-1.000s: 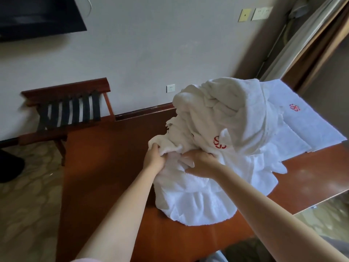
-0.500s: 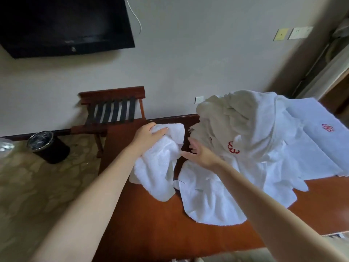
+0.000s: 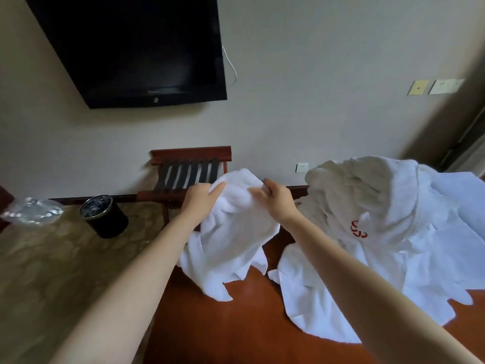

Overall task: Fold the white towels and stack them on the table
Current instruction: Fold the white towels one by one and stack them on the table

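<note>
Towel (image 3: pixel 236 237) hangs from left hand (image 3: pixel 202 202) and right hand (image 3: pixel 278 203), both gripping its top.

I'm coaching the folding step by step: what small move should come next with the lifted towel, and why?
Probably slide the left hand and right hand apart along the top edge of the towel: both grip it close together, so it hangs bunched over the table.

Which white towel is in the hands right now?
The plain white terry towel on the left, top gripped by left hand and right hand; the red-embroidered white heap lies on the brown wooden table.
</note>
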A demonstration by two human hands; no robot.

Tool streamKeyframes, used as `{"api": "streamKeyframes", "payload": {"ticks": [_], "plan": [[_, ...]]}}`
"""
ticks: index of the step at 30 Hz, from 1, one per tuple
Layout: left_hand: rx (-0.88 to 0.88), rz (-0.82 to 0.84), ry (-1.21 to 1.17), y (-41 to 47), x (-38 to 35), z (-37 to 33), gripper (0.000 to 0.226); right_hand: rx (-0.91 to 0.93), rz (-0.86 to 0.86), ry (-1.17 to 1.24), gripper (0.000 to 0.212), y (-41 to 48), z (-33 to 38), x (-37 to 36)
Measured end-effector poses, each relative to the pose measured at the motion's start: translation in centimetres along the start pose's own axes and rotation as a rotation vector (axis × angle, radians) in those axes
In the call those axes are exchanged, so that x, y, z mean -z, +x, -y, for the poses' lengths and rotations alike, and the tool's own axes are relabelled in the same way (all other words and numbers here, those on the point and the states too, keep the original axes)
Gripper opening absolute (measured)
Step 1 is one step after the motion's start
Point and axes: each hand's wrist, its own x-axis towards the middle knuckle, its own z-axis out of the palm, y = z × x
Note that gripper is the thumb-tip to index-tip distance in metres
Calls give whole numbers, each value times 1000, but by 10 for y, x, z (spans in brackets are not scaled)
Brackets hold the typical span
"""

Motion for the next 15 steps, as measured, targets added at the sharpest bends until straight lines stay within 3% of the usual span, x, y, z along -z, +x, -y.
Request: {"api": "streamKeyframes", "payload": {"ticks": [7, 12, 15], "plan": [[-198, -146, -112, 22, 53, 40, 53, 78, -139, -303, 49, 17, 29, -44], [-273, 162, 67, 35, 26, 73, 8, -171, -251, -566, 38, 3, 6, -55], [-244, 314, 83, 32, -1, 94, 27, -388, -177, -673, 29, -19, -25, -45]]}}
